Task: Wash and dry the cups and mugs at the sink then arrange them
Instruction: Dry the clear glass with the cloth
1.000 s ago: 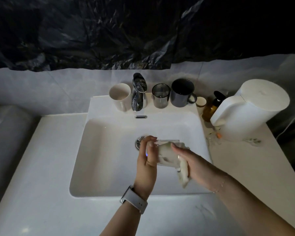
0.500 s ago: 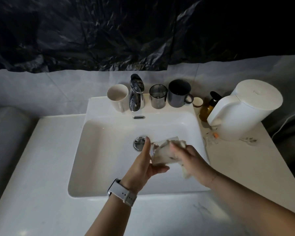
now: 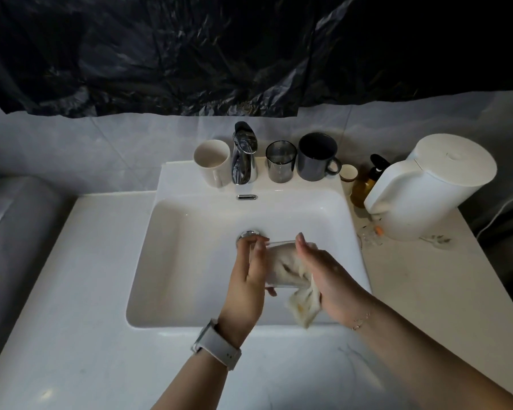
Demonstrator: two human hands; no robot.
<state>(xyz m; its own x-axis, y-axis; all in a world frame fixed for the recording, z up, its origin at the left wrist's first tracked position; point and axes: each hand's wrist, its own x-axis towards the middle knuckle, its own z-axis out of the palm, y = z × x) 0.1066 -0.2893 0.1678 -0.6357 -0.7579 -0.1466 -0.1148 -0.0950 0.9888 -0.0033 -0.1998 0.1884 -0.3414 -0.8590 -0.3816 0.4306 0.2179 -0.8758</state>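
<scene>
White countertop (image 3: 71, 335), pale wall tile, crumpled black plastic sheet (image 3: 190, 48) above. Landmark: faucet (image 3: 244, 153). Left of it, white mug (image 3: 212, 162); right of it, smoky glass (image 3: 280, 161), dark mug (image 3: 317, 156), then white kettle (image 3: 427, 184). Over the sink (image 3: 190, 261), in front of the faucet, left hand (image 3: 248, 284) curls round a clear glass (image 3: 279, 264); right hand (image 3: 329, 276) presses a cloth (image 3: 302, 303) into it, fingers curled. Against half a second back: glass turned more upright, hands slightly lower.

Cloth-stuffed glass (image 3: 282, 266) over sink (image 3: 190, 261)
</scene>
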